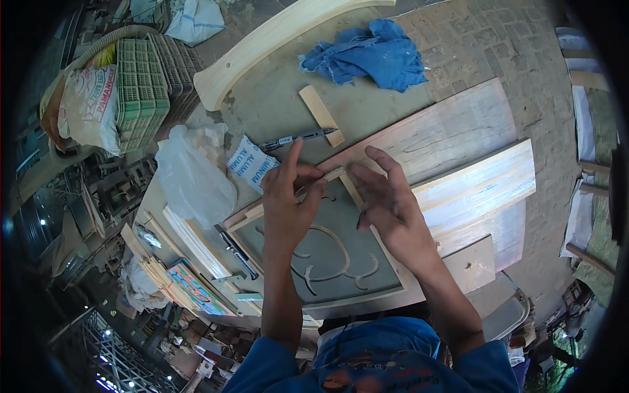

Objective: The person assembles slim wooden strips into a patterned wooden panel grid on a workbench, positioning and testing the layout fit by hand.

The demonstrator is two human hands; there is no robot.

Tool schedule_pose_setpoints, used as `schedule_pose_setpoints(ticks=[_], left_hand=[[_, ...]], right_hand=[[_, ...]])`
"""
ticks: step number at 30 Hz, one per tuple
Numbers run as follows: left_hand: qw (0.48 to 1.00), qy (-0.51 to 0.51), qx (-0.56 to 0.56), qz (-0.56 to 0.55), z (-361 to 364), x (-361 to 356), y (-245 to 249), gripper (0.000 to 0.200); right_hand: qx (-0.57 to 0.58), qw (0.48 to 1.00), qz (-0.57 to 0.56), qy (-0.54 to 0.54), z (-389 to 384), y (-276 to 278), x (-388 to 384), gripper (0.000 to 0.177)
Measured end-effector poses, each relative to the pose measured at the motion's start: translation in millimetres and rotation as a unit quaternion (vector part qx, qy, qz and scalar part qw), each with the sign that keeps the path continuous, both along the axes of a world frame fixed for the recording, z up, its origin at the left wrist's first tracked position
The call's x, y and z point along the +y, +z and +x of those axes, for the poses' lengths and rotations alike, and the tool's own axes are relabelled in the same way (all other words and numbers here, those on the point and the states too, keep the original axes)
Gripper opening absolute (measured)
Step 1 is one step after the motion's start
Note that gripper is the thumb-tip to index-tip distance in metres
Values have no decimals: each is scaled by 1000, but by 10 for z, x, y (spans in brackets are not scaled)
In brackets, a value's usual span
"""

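Observation:
A rectangular wooden frame (403,280) lies on the table, with curved wooden strips (344,252) arranged on the grey surface inside it. My left hand (288,200) is over the frame's far left corner, thumb and fingers drawn together in a pinch while one finger points up. Whatever is in that pinch, if anything, is hidden or too small to name. Over the frame's far right side, my right hand (396,223) has its fingers bent and apart, holding nothing visible. A pen (298,139) and a printed sheet marked ALUMINUM (251,165) lie just beyond my left hand.
Beyond the frame are a short wooden strip (320,114), a blue cloth (373,59) and a long curved board (262,40). Wide planks (478,180) lie on the right. A plastic bag (193,180) sits at the left, with crates (141,98) past the table.

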State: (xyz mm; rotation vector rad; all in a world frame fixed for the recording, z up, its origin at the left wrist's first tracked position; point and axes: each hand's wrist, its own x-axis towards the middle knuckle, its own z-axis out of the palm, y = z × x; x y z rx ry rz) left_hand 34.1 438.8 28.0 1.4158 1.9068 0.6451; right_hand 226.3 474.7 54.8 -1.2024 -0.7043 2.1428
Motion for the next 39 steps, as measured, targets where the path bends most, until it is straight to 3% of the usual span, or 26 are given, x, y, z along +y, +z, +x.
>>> schedule_pose_setpoints(ticks=[10,13,16,18,21,22,24,26,28,30,32,34,36,39], left_hand=[[999,-38,-8,9,-65,2,-19,72],[999,-47,15,19,-61,3,-4,71],[999,-46,24,7,-77,7,83,66],[999,-44,25,1,-108,-11,148,63],[996,1,35,81,-165,-80,268,52],[996,11,33,85,-200,-135,313,52],[992,68,30,105,-283,-296,400,36],[990,121,-4,78,-318,-466,548,26],[983,172,-40,51,-372,-680,630,16],[985,167,-33,22,-460,-903,669,3],[984,176,-33,13,-517,-1195,631,4],[983,183,-27,4,-513,-1380,599,6],[972,227,-49,-21,-475,-1504,602,9],[976,209,-59,-13,-456,-1719,525,8]], right_hand=[[-28,999,5,18,-115,18,-15,75],[-10,999,-10,-29,-87,30,-43,71],[-81,987,28,-139,19,15,-45,57],[-112,980,51,-154,127,10,-32,52],[-168,975,84,-117,253,53,-15,48],[-170,975,90,-108,248,63,-17,48],[-252,942,216,-53,233,77,-5,48],[-277,932,233,-10,245,103,74,49],[-382,863,322,78,186,127,204,50],[-399,839,347,123,100,66,366,55],[-454,712,495,206,-35,-7,509,62],[-473,678,503,252,-115,-86,589,67],[-524,587,545,289,-195,-164,606,67],[-543,536,562,320,-241,-188,547,66]])
